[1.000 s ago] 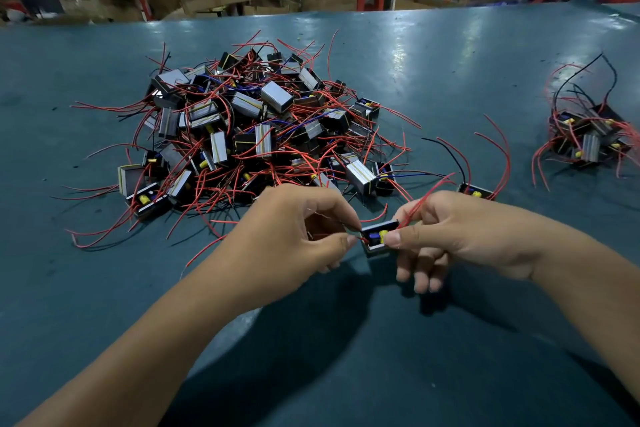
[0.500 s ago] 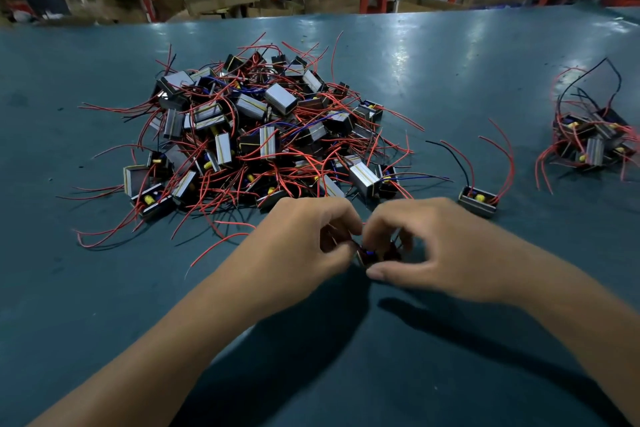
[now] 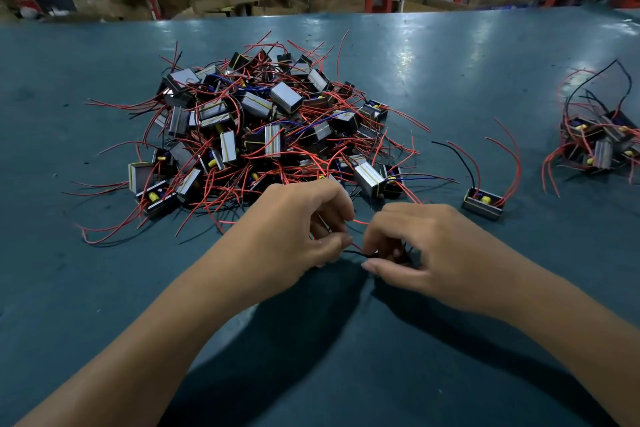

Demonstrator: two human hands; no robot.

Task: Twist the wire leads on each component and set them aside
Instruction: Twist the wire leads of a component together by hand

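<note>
Left hand (image 3: 294, 225) pinches the leads (image 3: 358, 253); right hand (image 3: 426, 253) cups the component, mostly hidden under it. Big pile (image 3: 273, 135) lies just beyond both grips: stray red wires may snag mid-twist.

I'm pinching thin red and black wire leads (image 3: 358, 251) between my left hand (image 3: 294, 225) and my right hand (image 3: 426, 250), whose fingers (image 3: 384, 267) are curling over a mostly hidden component, just in front of the big pile (image 3: 270, 128) on the worktop (image 3: 104, 288).

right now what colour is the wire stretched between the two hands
Black wire, with a red lead above it; head view.
</note>
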